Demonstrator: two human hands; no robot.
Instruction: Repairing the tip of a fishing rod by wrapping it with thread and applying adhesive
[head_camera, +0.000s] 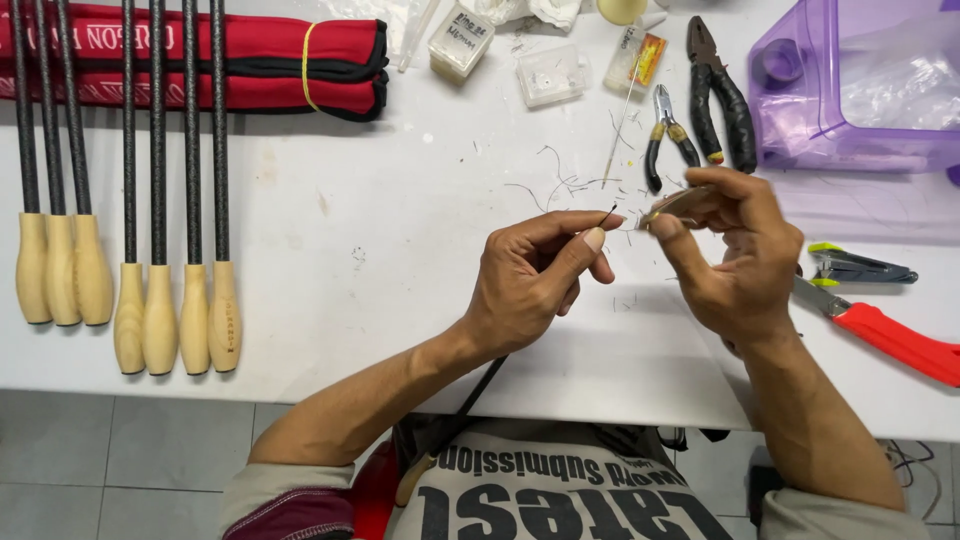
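Centre of frame: left hand (535, 275) is pinched shut, thumb & forefinger together on a thin dark rod (500, 372) whose tip sticks out just past the fingertips; the rod runs from there down under the palm toward the lower middle of the frame, past the edge of the white surface (380, 250). Right hand (735, 255), just right of centre, is closed on a small tan-and-grey piece (678, 206), held between thumb & fingers, its end close to the rod tip, not clearly touching. What the piece is exactly, can't tell. Short dark thread clippings (570, 185) lie scattered on the surface above the hands. Upper right: small black-handled cutters (668, 140) next to bigger black-handled pliers (722, 95), then a translucent purple plastic container (850, 90) at the corner. Right edge: a grey-and-green clip tool (860, 268) & below it a red-handled tool (900, 340), partly behind the right wrist. Top middle: small clear plastic boxes (552, 75). Upper left: red fabric roll w/ black trim and a yellow band (260, 65). Left side: a row of seven dark rods with pale wooden handles (160, 320), laid parallel, handles toward the lower edge of the surface.
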